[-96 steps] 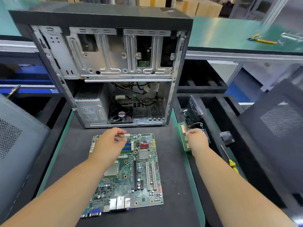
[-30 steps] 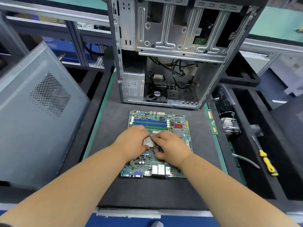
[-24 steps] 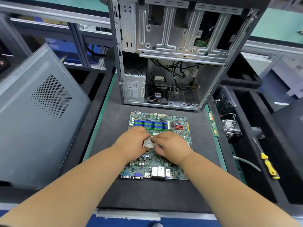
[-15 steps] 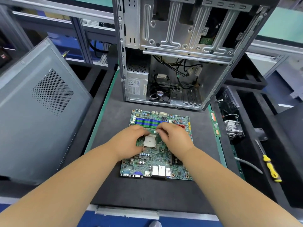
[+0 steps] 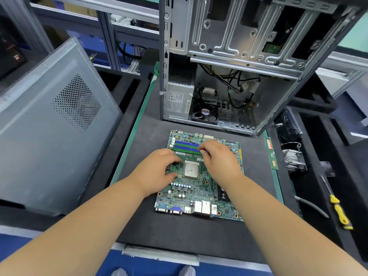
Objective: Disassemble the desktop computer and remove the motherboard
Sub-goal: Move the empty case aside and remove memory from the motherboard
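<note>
From the head camera, your motherboard (image 5: 201,176) is already out of the case (image 5: 235,62) and lies flat on the dark mat (image 5: 179,232) in front of it, rear ports toward you, so the main removal looks done and you appear to be stripping what is left on the board. Your left hand (image 5: 157,172) rests on the board's left side with its fingers curled beside the processor (image 5: 191,169), touching the board rather than clearly gripping anything; whether it pinches a part I cannot tell. Your right hand (image 5: 218,159) sits just right of the processor, its fingertips bunched at the end of the memory slots (image 5: 186,147), seemingly pinching a thin lever or latch there, though the piece is too small to name with confidence. The processor is still seated in its socket between your two hands. If that is the socket lever, the next move calls for easing it sideways and up while your left hand steadies the board, then lifting the chip straight out without dragging it. To your right, a memory stick (image 5: 271,156) lies at the mat's edge, a heatsink (image 5: 293,160) sits in the tray beyond it, and a yellow-handled screwdriver (image 5: 338,210) lies well apart. The grey side panel (image 5: 53,126) leans at your left.
</note>
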A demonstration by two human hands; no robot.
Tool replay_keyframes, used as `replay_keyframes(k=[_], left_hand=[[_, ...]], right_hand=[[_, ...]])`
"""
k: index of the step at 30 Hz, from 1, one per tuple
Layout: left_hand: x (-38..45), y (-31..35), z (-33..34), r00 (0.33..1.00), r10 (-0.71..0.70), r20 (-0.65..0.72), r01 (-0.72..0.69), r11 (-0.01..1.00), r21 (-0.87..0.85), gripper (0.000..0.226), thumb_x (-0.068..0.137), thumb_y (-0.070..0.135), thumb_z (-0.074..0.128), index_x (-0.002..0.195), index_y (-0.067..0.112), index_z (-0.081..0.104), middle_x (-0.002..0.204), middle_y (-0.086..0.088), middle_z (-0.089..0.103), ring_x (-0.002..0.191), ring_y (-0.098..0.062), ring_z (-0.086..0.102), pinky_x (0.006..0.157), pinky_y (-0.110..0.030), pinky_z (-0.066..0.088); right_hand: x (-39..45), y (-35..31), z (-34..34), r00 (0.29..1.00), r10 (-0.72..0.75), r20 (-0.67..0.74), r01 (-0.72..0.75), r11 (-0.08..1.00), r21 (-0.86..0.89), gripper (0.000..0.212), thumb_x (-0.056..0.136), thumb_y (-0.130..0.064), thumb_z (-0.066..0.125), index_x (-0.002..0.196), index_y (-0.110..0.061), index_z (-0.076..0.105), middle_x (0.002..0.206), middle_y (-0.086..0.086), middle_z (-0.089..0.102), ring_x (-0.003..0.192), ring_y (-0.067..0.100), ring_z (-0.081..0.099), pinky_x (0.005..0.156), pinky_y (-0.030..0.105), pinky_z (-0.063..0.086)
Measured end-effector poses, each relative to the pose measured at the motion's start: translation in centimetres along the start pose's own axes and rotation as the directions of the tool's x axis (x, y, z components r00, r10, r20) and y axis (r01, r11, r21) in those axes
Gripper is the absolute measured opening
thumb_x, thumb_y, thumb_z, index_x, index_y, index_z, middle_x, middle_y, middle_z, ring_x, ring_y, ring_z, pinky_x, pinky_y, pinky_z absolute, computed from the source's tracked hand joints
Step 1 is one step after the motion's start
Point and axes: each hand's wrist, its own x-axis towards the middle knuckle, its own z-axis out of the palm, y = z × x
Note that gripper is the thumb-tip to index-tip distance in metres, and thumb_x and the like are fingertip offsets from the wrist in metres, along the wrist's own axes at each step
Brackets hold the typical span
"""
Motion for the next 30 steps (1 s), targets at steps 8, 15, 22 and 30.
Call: replay_keyframes(k=[8, 15, 22, 30], left_hand=[[0.3, 0.0, 0.4, 0.999, -0.039, 0.011, 0.039, 0.998, -0.046, 0.031, 0.08, 0.027, 0.073, 0.11, 0.023, 0.067, 0.106, 0.009, 0.053, 0.106, -0.011, 0.05, 0.094, -0.032, 0.044], [0.8, 0.6, 0.7, 0.999, -0.053, 0.001, 0.053, 0.998, 0.046, 0.028, 0.076, 0.037, 0.073, 0.101, 0.026, 0.064, 0.1, 0.011, 0.048, 0.1, -0.014, 0.045, 0.089, -0.03, 0.042], [0.9, 0.9, 0.6, 0.997, -0.074, 0.018, 0.073, 0.997, 0.04, 0.03, 0.075, 0.037, 0.075, 0.1, 0.026, 0.063, 0.102, 0.008, 0.048, 0.101, -0.015, 0.044, 0.088, -0.031, 0.043], [1.0, 1.2, 0.8, 0.995, -0.098, 0.016, 0.097, 0.994, 0.045, 0.029, 0.073, 0.037, 0.074, 0.098, 0.029, 0.061, 0.1, 0.011, 0.046, 0.1, -0.016, 0.044, 0.088, -0.031, 0.041]], right_hand=[[-1.3, -1.8, 0.4, 0.947, -0.276, 0.165, 0.309, 0.923, -0.229, 0.028, 0.083, -0.044, 0.062, 0.103, -0.024, 0.066, 0.102, -0.01, 0.06, 0.1, 0.016, 0.053, 0.094, 0.035, 0.029], [-1.4, -2.1, 0.7, 0.925, -0.245, 0.29, 0.317, 0.919, -0.234, 0.038, 0.081, -0.042, 0.064, 0.113, -0.022, 0.066, 0.106, -0.008, 0.061, 0.1, 0.018, 0.056, 0.1, 0.037, 0.028], [-1.2, -2.4, 0.5, 0.92, -0.258, 0.295, 0.328, 0.919, -0.219, 0.032, 0.082, -0.036, 0.063, 0.107, -0.018, 0.069, 0.096, -0.004, 0.06, 0.092, 0.019, 0.057, 0.099, 0.036, 0.034], [-1.3, -2.9, 0.7, 0.931, -0.237, 0.276, 0.308, 0.918, -0.251, 0.021, 0.08, -0.031, 0.063, 0.092, -0.014, 0.07, 0.08, 0.0, 0.056, 0.081, 0.025, 0.055, 0.092, 0.038, 0.038]])
